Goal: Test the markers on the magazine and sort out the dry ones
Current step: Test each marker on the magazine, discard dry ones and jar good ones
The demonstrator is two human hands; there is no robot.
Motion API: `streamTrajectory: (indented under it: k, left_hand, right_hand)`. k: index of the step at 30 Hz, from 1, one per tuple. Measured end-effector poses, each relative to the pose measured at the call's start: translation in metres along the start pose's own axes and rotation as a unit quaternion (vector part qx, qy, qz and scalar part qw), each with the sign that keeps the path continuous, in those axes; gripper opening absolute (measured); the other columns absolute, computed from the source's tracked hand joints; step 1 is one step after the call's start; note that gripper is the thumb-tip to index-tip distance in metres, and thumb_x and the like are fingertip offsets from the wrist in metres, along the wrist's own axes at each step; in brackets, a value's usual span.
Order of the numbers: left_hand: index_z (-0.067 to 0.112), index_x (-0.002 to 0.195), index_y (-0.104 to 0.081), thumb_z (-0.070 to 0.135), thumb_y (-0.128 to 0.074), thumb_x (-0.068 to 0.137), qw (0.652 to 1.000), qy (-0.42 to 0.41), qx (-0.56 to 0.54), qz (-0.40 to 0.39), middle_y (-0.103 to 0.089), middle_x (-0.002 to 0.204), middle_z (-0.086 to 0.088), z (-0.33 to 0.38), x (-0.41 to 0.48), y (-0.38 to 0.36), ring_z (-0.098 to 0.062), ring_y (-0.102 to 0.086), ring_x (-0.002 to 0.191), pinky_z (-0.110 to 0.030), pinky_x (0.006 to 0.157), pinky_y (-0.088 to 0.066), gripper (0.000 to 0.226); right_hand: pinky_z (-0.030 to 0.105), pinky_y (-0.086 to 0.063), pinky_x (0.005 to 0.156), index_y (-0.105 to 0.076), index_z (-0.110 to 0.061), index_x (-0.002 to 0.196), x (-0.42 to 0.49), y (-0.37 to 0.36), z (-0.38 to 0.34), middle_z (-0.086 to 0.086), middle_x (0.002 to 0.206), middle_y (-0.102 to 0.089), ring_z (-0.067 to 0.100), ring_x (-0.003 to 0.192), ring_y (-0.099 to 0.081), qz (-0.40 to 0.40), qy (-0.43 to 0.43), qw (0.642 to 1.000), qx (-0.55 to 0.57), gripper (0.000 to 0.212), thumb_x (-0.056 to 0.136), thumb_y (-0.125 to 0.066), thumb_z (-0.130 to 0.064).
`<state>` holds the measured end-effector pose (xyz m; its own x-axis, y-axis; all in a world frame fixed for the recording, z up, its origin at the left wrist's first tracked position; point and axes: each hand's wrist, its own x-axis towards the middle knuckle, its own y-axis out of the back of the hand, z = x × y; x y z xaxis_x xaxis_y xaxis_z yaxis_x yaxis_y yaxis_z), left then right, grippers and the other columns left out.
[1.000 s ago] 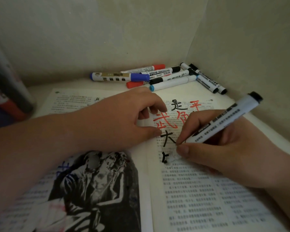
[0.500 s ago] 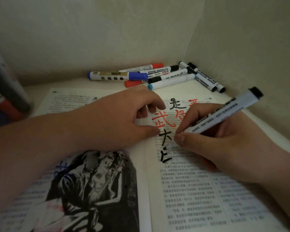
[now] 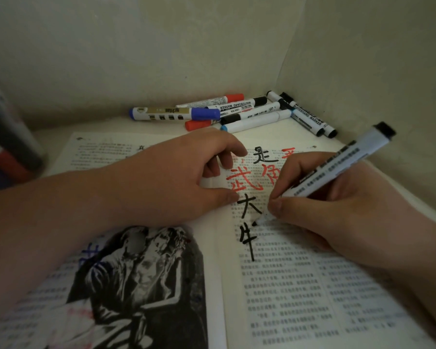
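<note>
Item: black marker (image 3: 337, 170), uncapped, nib on the magazine's (image 3: 300, 298) right page, beside dark black characters.
Right grip (image 3: 342, 212): pinches the barrel low, pen-fashion.
Left grip (image 3: 176, 180): fingers curled, nothing visibly held, thumb pinning the page near the gutter.
Handling: I use light, even pressure and judge by stroke darkness; this one seems wet.
Surroundings: marker pile (image 3: 237, 112) in the counter's (image 3: 51, 137) far corner; blurred container (image 3: 8, 137) at the left edge.
Obstruction: my left thumb crowds the writing space.
</note>
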<state>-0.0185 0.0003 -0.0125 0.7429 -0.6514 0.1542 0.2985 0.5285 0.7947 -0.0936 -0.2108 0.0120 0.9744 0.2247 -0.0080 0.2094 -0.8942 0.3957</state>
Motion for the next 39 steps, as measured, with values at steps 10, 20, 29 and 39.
streamTrajectory:
  k: [10,20,29,39]
  left_hand:
    - [0.053,0.120,-0.044,0.056,-0.064,0.072,1.000,0.001,0.006,-0.001,-0.053,0.105,0.028,0.000,0.000,0.000,0.006,-0.052,0.101,-0.005,0.081,-0.041,0.052]
    - [0.053,0.121,-0.044,0.056,-0.064,0.072,1.000,0.010,0.006,-0.004,-0.054,0.104,0.026,-0.001,0.000,-0.001,0.006,-0.052,0.102,-0.004,0.081,-0.040,0.052]
    - [0.053,0.121,-0.043,0.055,-0.063,0.074,1.000,0.018,0.007,-0.010,-0.054,0.104,0.028,0.002,0.000,0.000,0.006,-0.052,0.101,-0.008,0.081,-0.043,0.051]
    - [0.045,0.137,-0.038,0.011,-0.058,0.099,0.986,-0.014,-0.149,0.067,-0.071,0.110,0.016,0.007,-0.005,0.000,-0.002,-0.066,0.109,-0.022,0.098,-0.050,0.054]
  right_hand:
    - [0.016,-0.035,0.038,-0.062,-0.003,0.069,0.000,0.003,-0.001,0.006,0.048,-0.051,0.011,0.036,-0.043,-0.004,-0.015,1.000,-0.022,0.017,0.080,-0.073,0.001]
    - [0.013,-0.035,0.039,-0.064,-0.004,0.072,0.000,0.004,0.002,0.003,0.052,-0.056,0.005,0.039,-0.046,-0.036,0.000,0.999,0.010,0.012,0.073,-0.073,-0.012]
    - [0.014,-0.036,0.041,-0.064,-0.006,0.070,-0.001,0.005,0.006,0.004,0.051,-0.055,0.008,0.040,-0.046,-0.041,0.022,0.999,0.008,0.009,0.074,-0.072,-0.008]
    - [0.036,-0.020,0.051,-0.076,-0.014,0.075,0.001,0.007,0.005,0.018,0.058,-0.041,0.025,0.051,-0.032,0.094,0.049,0.978,0.178,0.019,0.057,-0.081,-0.012]
